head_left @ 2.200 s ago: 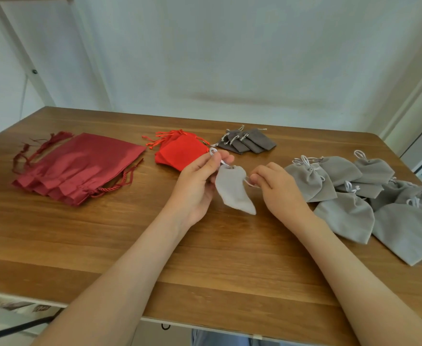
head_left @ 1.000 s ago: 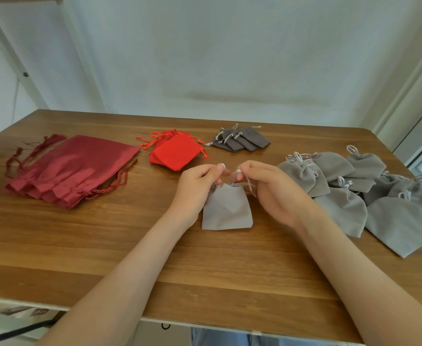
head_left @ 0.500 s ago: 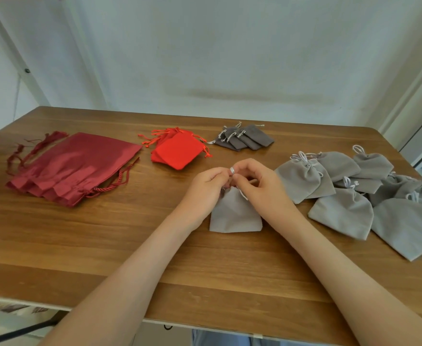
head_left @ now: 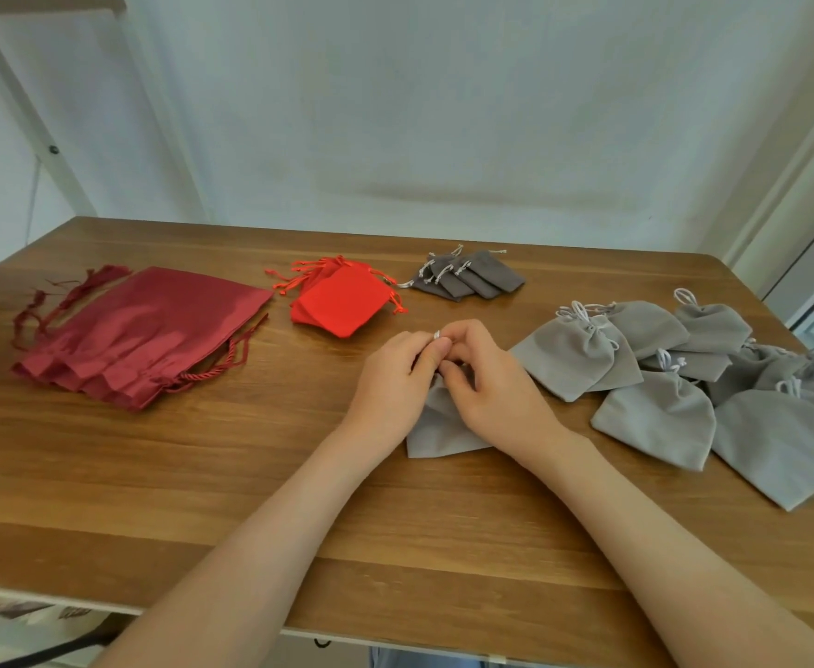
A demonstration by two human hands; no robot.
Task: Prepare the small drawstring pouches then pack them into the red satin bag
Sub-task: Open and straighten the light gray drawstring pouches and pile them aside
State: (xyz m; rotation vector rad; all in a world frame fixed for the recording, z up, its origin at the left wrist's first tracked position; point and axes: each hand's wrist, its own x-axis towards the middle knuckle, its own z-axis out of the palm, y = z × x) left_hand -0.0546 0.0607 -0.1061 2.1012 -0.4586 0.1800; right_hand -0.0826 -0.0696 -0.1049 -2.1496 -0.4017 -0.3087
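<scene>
both hands work at the neck of one light grey pouch (head_left: 436,433) lying flat on the wooden table (head_left: 202,474), near centre. left hand (head_left: 392,378) and right hand (head_left: 496,383) touch each other above the pouch mouth, fingers pinched closed on its white cord; a short bit of cord shows between the fingertips. whether a knot is being tied or the cord only drawn, cannot tell, since the hands hide the neck.

progress, as judged: early to middle of the preparing stage. on the right, a heap of light grey pouches (head_left: 684,378) sits with necks gathered and cords looped, so these look already prepared. the count is unclear because they overlap and run to the frame edge. at far centre, a small fan of dark grey pouches (head_left: 472,279) lies flat, apparently not drawn shut. just left of these, a stack of bright red pouches (head_left: 340,301) also lies flat with cords loose.

packing: not begun, as far as visible. the red satin bags (head_left: 140,335), several stacked, lie flat at far left, well apart from the hands, with cords trailing. they look flat and unfilled, and no pouch lies on them or in their mouths.

contents: every pouch appears flat, so probably empty; the insides cannot be seen.

left to do: finish this pouch, treat the dark grey and red ones, then load the satin bag.
</scene>
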